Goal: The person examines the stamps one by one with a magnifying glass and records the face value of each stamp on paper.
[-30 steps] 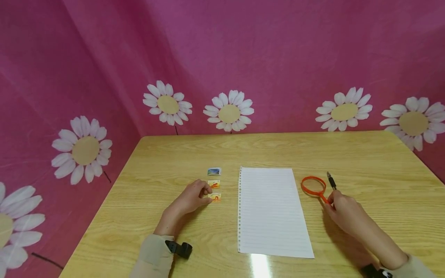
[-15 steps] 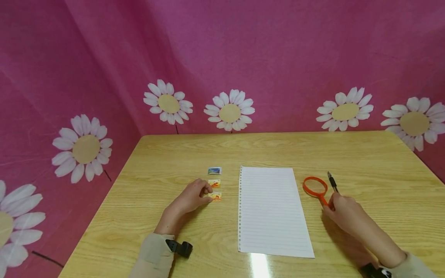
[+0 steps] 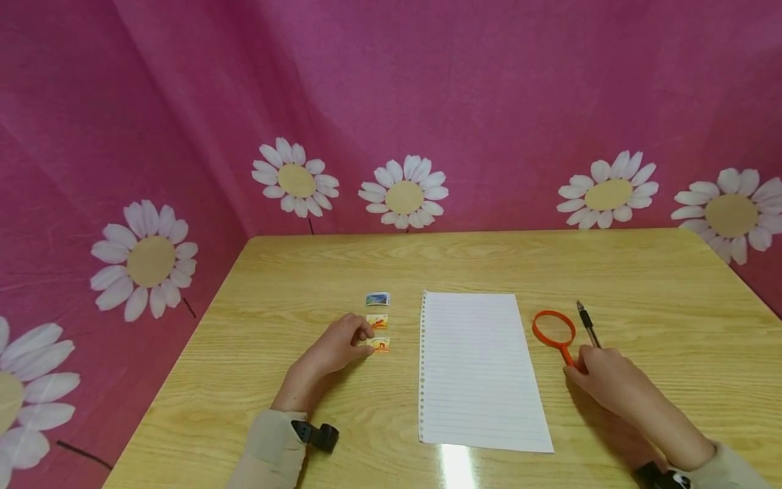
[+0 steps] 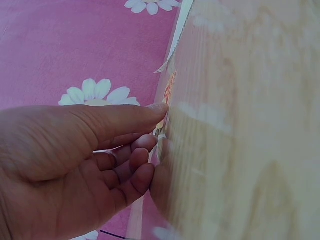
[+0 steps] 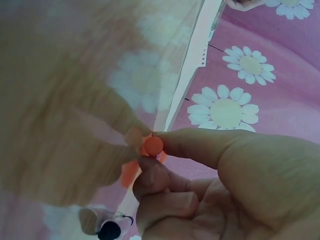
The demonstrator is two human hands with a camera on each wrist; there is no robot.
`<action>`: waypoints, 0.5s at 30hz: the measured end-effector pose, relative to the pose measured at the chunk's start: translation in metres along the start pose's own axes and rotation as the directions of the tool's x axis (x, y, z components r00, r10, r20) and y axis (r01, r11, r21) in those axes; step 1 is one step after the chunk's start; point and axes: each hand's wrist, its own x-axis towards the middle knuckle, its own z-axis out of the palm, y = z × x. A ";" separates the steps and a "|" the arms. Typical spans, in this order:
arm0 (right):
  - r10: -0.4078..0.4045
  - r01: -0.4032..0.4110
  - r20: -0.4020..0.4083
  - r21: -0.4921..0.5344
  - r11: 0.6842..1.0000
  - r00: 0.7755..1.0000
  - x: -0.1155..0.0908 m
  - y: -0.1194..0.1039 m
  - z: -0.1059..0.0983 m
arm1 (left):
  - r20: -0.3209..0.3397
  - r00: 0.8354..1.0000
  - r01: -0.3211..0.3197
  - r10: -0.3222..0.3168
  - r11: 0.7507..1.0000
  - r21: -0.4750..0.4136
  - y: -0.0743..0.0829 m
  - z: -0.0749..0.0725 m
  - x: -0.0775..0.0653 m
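Note:
Three small picture stamps lie in a column on the table: a blue one (image 3: 378, 299) farthest, a yellow-and-red one (image 3: 377, 321) in the middle, and another yellow-and-red one (image 3: 381, 345) nearest. My left hand (image 3: 334, 346) rests beside the two nearer stamps, thumb tip at the nearest one's left edge, fingers loosely bent. On the right, my right hand (image 3: 613, 375) pinches the handle of an orange magnifying glass (image 3: 567, 354) between thumb and forefinger; the handle's round end (image 5: 153, 145) shows in the right wrist view. The glass lies low over the table; contact cannot be told.
A lined sheet of paper (image 3: 479, 370) with punched holes lies between the hands. A black pen (image 3: 586, 318) lies just beyond my right hand, partly hidden by it. Pink cloth with daisies (image 3: 489, 102) hangs behind the wooden table (image 3: 318, 272).
My right hand has drawn back slightly toward me, and the magnifying glass handle has swung a little. More of the pen shows now. My left hand stays beside the stamps.

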 end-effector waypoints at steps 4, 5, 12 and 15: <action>-0.021 0.021 -0.010 -0.010 1.000 1.000 0.000 0.001 0.002 | 0.000 1.000 -0.015 0.015 1.000 0.018 0.001 -0.001 0.000; -0.024 0.024 -0.010 -0.010 1.000 1.000 0.000 0.001 0.002 | 0.001 1.000 -0.018 0.018 1.000 0.023 0.001 -0.001 0.000; -0.033 0.034 -0.020 0.022 0.999 0.999 -0.002 0.000 0.001 | 0.000 1.000 -0.025 0.025 0.998 0.056 0.003 -0.002 -0.002; -0.060 0.063 -0.074 0.041 0.997 0.995 -0.002 -0.001 0.000 | -0.005 1.000 -0.028 0.028 0.998 0.051 0.008 -0.001 -0.003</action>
